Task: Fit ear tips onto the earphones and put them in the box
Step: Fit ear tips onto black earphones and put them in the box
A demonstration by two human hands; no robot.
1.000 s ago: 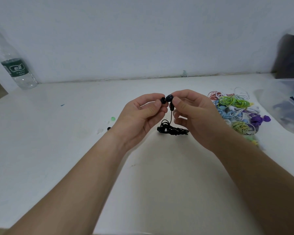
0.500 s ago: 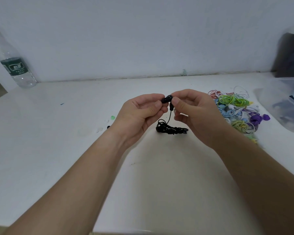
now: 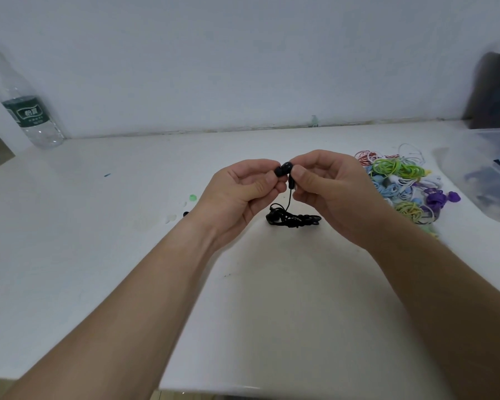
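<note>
Above the middle of the white table, my right hand (image 3: 326, 192) pinches a black earbud (image 3: 287, 168) by its stem. My left hand (image 3: 237, 192) pinches a small black ear tip (image 3: 279, 171) against the bud's nozzle. The earphone's black cable hangs down to a bundled coil (image 3: 293, 219) lying on the table below my hands. A pile of coloured earphones (image 3: 401, 183) lies to the right. The clear plastic box (image 3: 491, 174) stands at the far right edge.
Loose ear tips, one green (image 3: 193, 197), one black (image 3: 186, 214) and a pale one (image 3: 171, 217), lie left of my left wrist. A plastic water bottle (image 3: 20, 108) stands at the back left against the wall. A dark object (image 3: 494, 90) sits behind the box.
Both hands stay together at the earbud with only small finger shifts. The coil on the table has hardly moved.
</note>
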